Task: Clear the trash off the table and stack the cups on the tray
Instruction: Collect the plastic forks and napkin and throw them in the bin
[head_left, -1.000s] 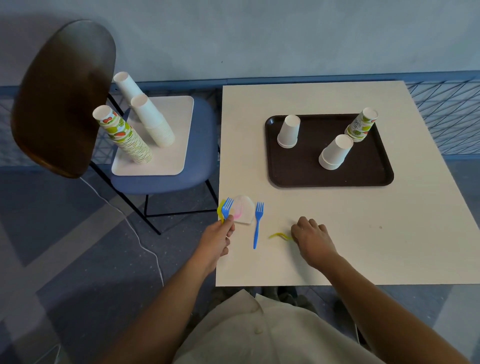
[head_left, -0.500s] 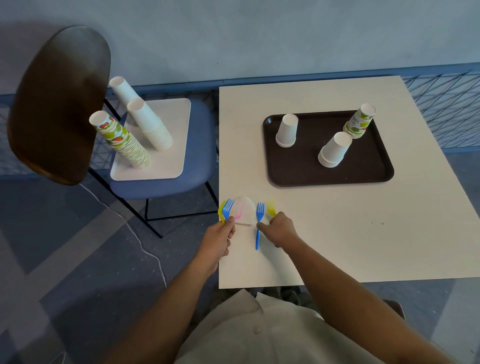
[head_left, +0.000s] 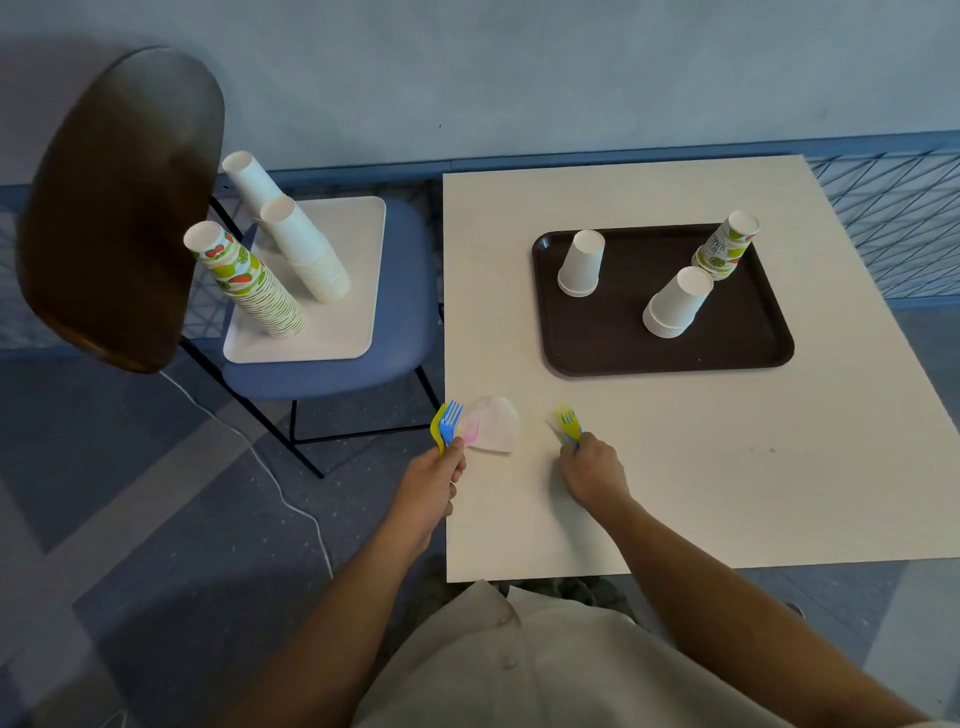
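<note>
Rightward from the napkin (head_left: 493, 423) had gone the right hand (head_left: 592, 470), gripping a fork pair (head_left: 569, 423), yellow and blue, over the bench (head_left: 727, 467) nearer than the tray (head_left: 623, 332). The left hand (head_left: 434, 478) gripped a second fork pair (head_left: 450, 423) beside the napkin, nearer-left of the tray, where three cup stacks (head_left: 675, 304) stood upside down

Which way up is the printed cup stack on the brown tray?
Upside down: the printed cup stack stands on the brown tray, wide rims down, closed white base on top.

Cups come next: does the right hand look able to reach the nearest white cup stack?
Likely yes: only bare table and tray lie between right hand and white cup stack, though it grips forks.
</note>
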